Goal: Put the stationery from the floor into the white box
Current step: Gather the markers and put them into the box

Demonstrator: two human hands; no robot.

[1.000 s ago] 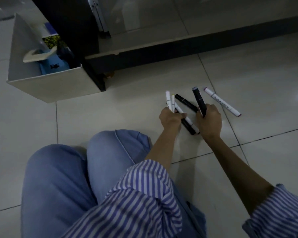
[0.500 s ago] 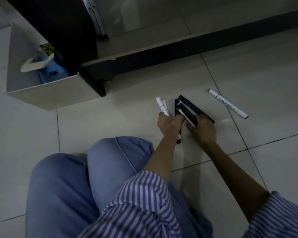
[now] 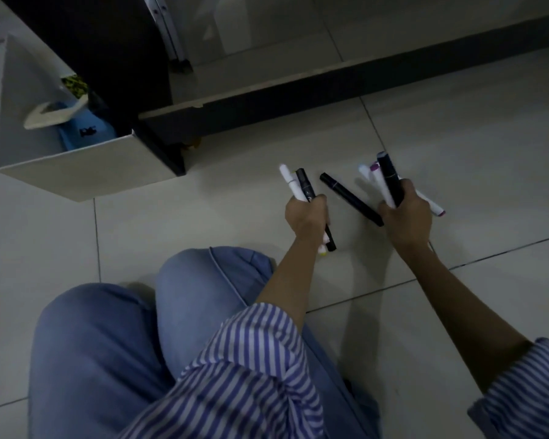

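Observation:
My left hand (image 3: 306, 217) grips a white marker (image 3: 289, 182) and a black marker (image 3: 305, 185), tips pointing away from me. My right hand (image 3: 406, 218) is closed on a black marker (image 3: 390, 177) and blurred white markers (image 3: 377, 180). Between the hands a loose black marker (image 3: 349, 198) lies on the tiled floor. A white marker with a purple end (image 3: 433, 206) pokes out from behind my right hand; I cannot tell if it is held. The white box (image 3: 86, 172) stands at the left, with a blue item (image 3: 86, 129) and a beige strap (image 3: 49, 117) inside.
A dark cabinet (image 3: 108, 58) stands right behind the box, and a dark plinth (image 3: 330, 87) runs along the back. My knees in blue trousers (image 3: 133, 343) fill the lower left. Pale floor tiles (image 3: 473, 137) stretch to the right.
My hands have moved apart. The right hand swung right with a black marker and picked up white ones near the purple-ended marker. One black marker was left on the floor between the hands.

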